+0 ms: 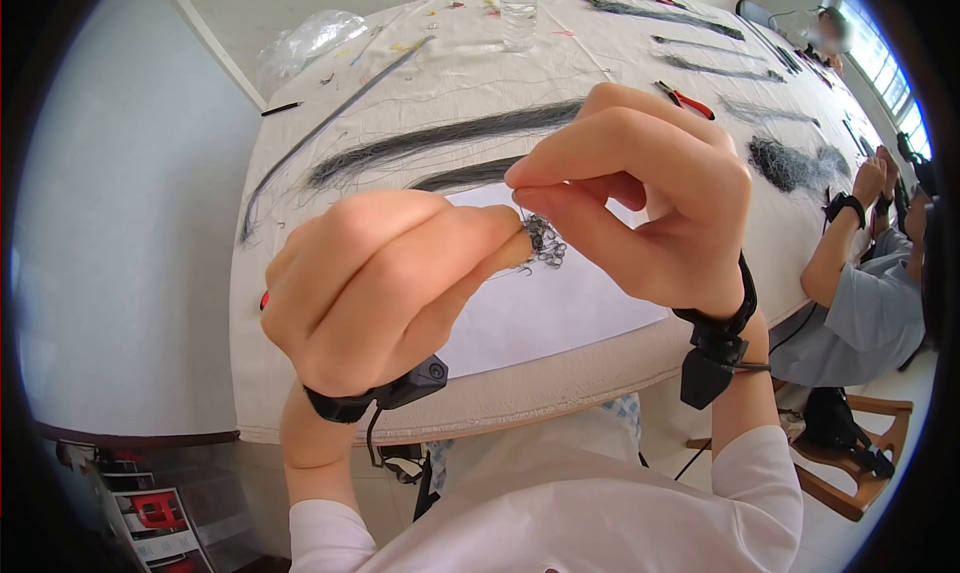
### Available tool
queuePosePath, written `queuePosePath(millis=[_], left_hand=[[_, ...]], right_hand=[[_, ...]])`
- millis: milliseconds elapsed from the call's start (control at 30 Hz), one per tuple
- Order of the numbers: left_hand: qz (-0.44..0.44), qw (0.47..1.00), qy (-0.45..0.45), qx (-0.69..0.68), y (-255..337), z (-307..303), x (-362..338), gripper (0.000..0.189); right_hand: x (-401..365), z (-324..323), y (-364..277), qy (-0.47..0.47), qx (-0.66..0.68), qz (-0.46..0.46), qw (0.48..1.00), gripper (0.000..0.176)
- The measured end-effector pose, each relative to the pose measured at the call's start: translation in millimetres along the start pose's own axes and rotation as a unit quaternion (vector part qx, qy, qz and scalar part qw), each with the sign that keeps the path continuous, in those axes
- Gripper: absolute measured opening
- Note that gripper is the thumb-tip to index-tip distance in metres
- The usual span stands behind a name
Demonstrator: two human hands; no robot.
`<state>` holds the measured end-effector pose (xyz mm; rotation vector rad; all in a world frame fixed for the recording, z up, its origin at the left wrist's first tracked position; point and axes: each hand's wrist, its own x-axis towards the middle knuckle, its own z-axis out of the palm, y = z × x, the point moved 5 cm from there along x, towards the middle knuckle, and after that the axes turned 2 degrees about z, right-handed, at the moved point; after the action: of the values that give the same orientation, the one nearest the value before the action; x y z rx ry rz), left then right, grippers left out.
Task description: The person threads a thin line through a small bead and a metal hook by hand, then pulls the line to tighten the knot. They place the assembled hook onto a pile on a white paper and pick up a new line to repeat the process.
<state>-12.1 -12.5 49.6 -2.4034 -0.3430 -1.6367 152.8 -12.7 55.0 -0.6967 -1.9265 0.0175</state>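
Over a white paper sheet (pixel 570 313), both my hands are pinched close together. My left hand (pixel 385 278) has its thumb and forefinger pressed together; whatever is between them is hidden. My right hand (pixel 650 188) pinches with thumb and forefinger just above the left fingertips. A very thin piece shows between the two pinches, too small to name. Right beside and partly behind my left fingertips lies a pile of small dark metal hooks (pixel 545 245), some with curved ends. Each wrist wears a black strap with a small device.
Dark wire-like strand bundles (pixel 450 141) lie across the cloth-covered table (pixel 400 83). Red-handled pliers (pixel 686 100), a black pen (pixel 281 109), a water bottle (pixel 519 13) and a clear plastic bag (pixel 310 45) lie or stand beyond. Another person (pixel 860 293) sits at the right.
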Motion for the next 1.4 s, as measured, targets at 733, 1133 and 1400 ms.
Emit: queuePosePath(millis=[733, 1133, 1400], left_hand=[[0.022, 0.999, 0.046, 0.019, 1, -1, 3, 0.025], [0.004, 1.000, 0.015, -0.012, 1, 4, -3, 0.020], [-0.002, 0.997, 0.077, -0.008, -1, 2, -8, 0.026]], right_hand=[[-16, -4, -37, 0.113, -0.160, -0.179, 0.964, 0.036], [-2, 3, 3, 0.013, 0.036, 0.038, 0.999, 0.018], [-4, 13, -1, -0.011, 0.102, 0.008, 0.995, 0.017]])
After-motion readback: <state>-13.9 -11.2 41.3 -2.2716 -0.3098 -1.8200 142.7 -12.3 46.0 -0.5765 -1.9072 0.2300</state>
